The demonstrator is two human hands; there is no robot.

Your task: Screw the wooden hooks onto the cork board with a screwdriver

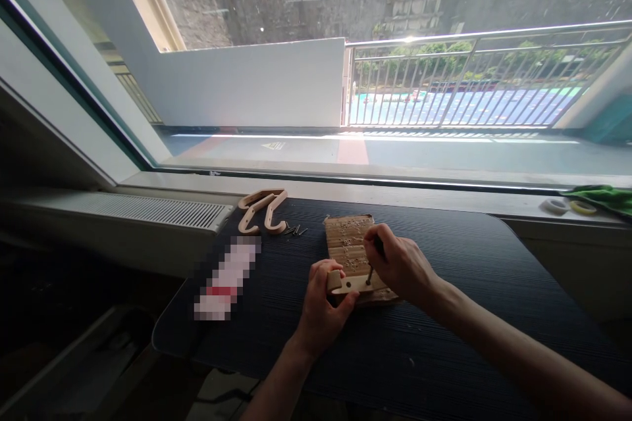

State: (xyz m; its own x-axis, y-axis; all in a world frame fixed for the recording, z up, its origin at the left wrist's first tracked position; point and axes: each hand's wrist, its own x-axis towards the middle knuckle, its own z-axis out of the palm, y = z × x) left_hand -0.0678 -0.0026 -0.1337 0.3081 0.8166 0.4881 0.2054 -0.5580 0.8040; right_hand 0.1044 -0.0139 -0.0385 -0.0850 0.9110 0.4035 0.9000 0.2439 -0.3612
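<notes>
My left hand (pixel 320 306) is closed around the left end of a pale wooden hook (pixel 356 285), which lies on a piece of corrugated cardboard (pixel 349 237) full of small holes. In my right hand (pixel 402 262) is a screwdriver (pixel 370 272) with a dark handle, mostly hidden by the fingers. Its shaft points down and its tip meets the hook near a hole. Another dark hole shows in the wood to the left of the tip. The far end of the hook is covered by my right hand.
On the dark table (pixel 464 335), more wooden hooks (pixel 249 210) lie at the back left beside several screws (pixel 295 230). A blurred pink-and-white item (pixel 227 279) is at the left. Tape rolls (pixel 582 207) and a green cloth (pixel 605 197) rest on the windowsill. A radiator (pixel 162 214) adjoins the table.
</notes>
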